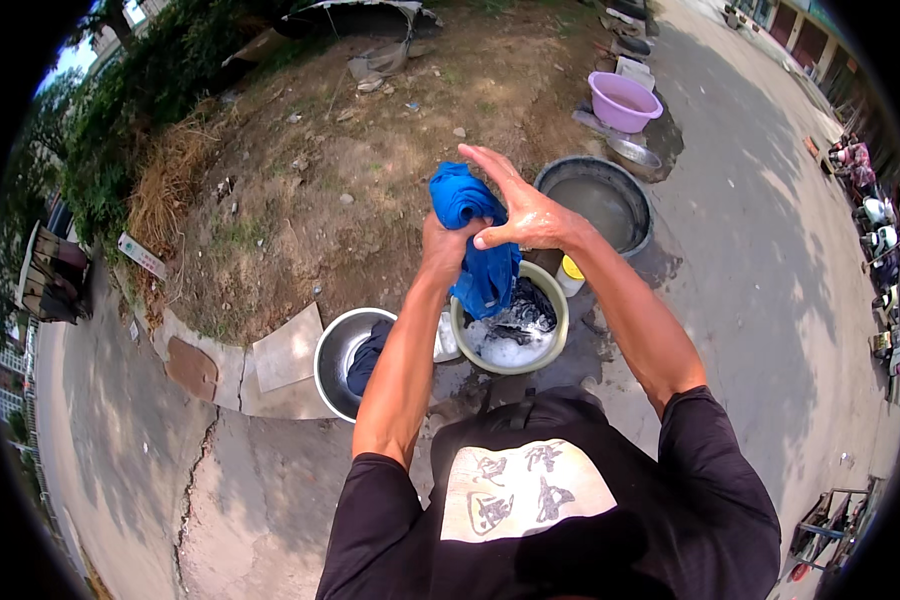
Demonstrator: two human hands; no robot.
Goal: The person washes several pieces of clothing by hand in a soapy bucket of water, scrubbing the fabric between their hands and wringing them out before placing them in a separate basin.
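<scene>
A wet blue cloth, bunched at its top, is gripped by my left hand. Its lower end hangs over a pale green basin. Just right of the bunched top, my right hand is spread with fingers apart and nothing in its grasp; whether its thumb touches the cloth I cannot tell. Dark laundry lies among white suds in the basin. To the left, a metal basin holds a dark blue cloth, partly hidden by my left forearm.
A dark tub of murky water stands beyond my right forearm. Near it are a yellow-capped container, a purple basin and a metal bowl. A white container sits between the two nearer basins. Bare soil lies ahead.
</scene>
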